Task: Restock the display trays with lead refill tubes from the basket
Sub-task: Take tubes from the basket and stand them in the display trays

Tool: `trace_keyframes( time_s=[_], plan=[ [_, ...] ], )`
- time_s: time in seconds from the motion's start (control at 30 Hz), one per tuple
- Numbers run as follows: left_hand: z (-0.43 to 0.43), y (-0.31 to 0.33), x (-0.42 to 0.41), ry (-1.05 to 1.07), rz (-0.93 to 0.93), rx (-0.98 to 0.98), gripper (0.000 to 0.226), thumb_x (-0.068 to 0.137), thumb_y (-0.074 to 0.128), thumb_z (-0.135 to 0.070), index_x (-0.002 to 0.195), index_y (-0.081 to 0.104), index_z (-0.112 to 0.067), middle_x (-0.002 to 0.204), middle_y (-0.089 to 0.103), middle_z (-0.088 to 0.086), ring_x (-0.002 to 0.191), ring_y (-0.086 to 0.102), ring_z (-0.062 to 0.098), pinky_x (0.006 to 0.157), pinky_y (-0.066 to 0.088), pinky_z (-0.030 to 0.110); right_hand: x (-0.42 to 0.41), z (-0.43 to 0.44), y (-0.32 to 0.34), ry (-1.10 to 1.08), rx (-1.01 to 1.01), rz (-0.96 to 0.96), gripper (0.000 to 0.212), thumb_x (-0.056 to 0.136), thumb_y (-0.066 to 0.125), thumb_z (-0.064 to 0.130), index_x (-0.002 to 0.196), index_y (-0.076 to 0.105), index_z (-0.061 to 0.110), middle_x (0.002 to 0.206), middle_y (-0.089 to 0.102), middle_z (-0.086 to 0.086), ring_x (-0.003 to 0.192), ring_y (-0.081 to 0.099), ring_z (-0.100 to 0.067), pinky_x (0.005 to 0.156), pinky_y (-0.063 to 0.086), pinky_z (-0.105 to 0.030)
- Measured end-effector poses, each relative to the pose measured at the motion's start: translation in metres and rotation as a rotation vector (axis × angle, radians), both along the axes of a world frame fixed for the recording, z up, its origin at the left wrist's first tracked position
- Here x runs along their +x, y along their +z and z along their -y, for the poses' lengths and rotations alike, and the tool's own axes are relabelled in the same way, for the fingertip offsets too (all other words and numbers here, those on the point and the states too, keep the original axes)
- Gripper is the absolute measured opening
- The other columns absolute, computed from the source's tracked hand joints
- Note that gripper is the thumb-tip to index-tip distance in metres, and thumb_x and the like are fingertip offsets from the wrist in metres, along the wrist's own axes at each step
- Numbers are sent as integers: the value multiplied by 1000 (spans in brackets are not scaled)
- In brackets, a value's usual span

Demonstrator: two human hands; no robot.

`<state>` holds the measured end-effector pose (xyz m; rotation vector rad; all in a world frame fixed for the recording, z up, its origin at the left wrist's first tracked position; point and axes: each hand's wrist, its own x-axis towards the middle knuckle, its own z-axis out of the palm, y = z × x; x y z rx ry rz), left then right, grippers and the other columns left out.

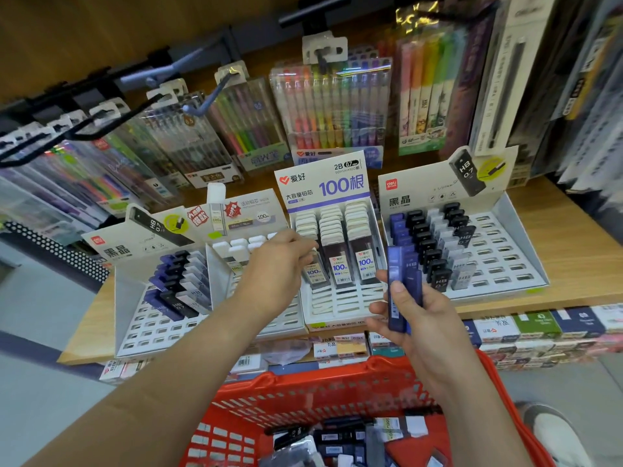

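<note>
Several white display trays stand on a wooden shelf: a left tray [135,332] with blue and black tubes, a second tray [286,326], a middle tray [340,308] with white-capped "100" tubes, and a right tray [499,261]. My left hand [279,267] reaches over the middle tray's left column, fingers pinched on a white-capped tube [313,273] there. My right hand [414,318] holds a small bunch of blue lead refill tubes [403,281] upright in front of the middle tray. The red basket [303,396] below holds several loose tubes.
Packs of coloured pens [333,109] hang on hooks behind the trays. Small boxed goods [539,328] line the lower shelf under the wooden board. My shoe [553,429] shows at the bottom right, beside the basket.
</note>
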<state>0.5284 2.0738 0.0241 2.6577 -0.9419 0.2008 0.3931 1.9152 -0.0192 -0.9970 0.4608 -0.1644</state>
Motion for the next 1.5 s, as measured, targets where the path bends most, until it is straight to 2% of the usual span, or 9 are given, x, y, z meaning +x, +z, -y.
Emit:
trace_keyframes(
  time_s=[0.17, 0.33, 0.53, 0.63, 0.7, 0.77, 0.97, 1.3, 1.5],
  plan=[
    [5, 5, 4, 96, -16, -72, 22, 88, 64, -9, 108, 66, -17, 98, 65, 5, 89, 59, 24, 77, 46, 30, -2, 0, -2, 9, 43, -3, 18, 98, 52, 16, 106, 69, 12, 76, 68, -4, 76, 69, -21, 75, 60, -38],
    [10, 2, 8, 117, 56, -57, 20, 86, 68, -14, 105, 64, -14, 104, 64, 6, 87, 60, 25, 75, 48, 31, -3, 1, 3, 39, 6, -43, 32, 96, 54, 30, 108, 62, 2, 67, 62, -6, 44, 47, -13, 40, 39, -21],
    [13, 3, -2, 182, 92, -100, 33, 86, 66, -8, 117, 62, -17, 116, 50, 3, 82, 59, 21, 78, 52, 35, -4, 9, 1, 95, 0, -35, 41, 97, 51, 35, 114, 61, -1, 64, 58, -6, 45, 25, -12, 42, 25, -20],
    [27, 22, -28, 142, -310, -383, 37, 88, 61, -1, 112, 65, -29, 106, 64, -5, 76, 59, 7, 77, 54, 27, -8, 15, 5, 214, 88, 3, 36, 88, 56, 35, 106, 72, 7, 60, 52, -6, 45, 24, -12, 43, 21, -21],
    [37, 35, -51, 63, -736, -576, 34, 89, 61, 0, 110, 67, -27, 108, 69, -4, 84, 65, 10, 75, 57, 29, -11, 18, 7, 295, 146, 32, 39, 86, 58, 33, 107, 71, 3, 54, 48, -5, 40, 26, -10, 41, 21, -20],
    [41, 39, -66, 24, -926, -672, 27, 88, 62, -2, 110, 69, -17, 106, 72, 2, 89, 69, 19, 76, 58, 32, -14, 20, 8, 352, 225, 71, 38, 86, 57, 32, 101, 73, 1, 47, 40, -4, 35, 24, -8, 37, 16, -19],
    [49, 41, -73, 241, -784, -862, 8, 72, 75, -13, 80, 73, -11, 63, 69, 6, 52, 61, 12, 53, 52, 19, -21, 32, 13, 335, 305, 91, 49, 84, 58, 39, 108, 64, -4, 50, 40, -5, 34, 22, -7, 36, 13, -19],
    [49, 55, -74, 181, -956, -790, 26, 70, 70, -18, 94, 72, -9, 75, 71, 11, 63, 66, 15, 62, 55, 20, -28, 50, 18, 278, 102, 24, 40, 84, 61, 39, 97, 59, 1, 49, 40, -4, 38, 21, -9, 37, 17, -19],
    [9, 77, -73, 243, -775, -692, 15, 87, 60, 4, 92, 70, -6, 69, 69, 10, 59, 65, 13, 62, 57, 19, -19, 35, 26, 302, 66, -48, 49, 85, 61, 45, 123, 59, 14, 61, 42, 0, 47, 22, -10, 42, 15, -21]
  ],
)
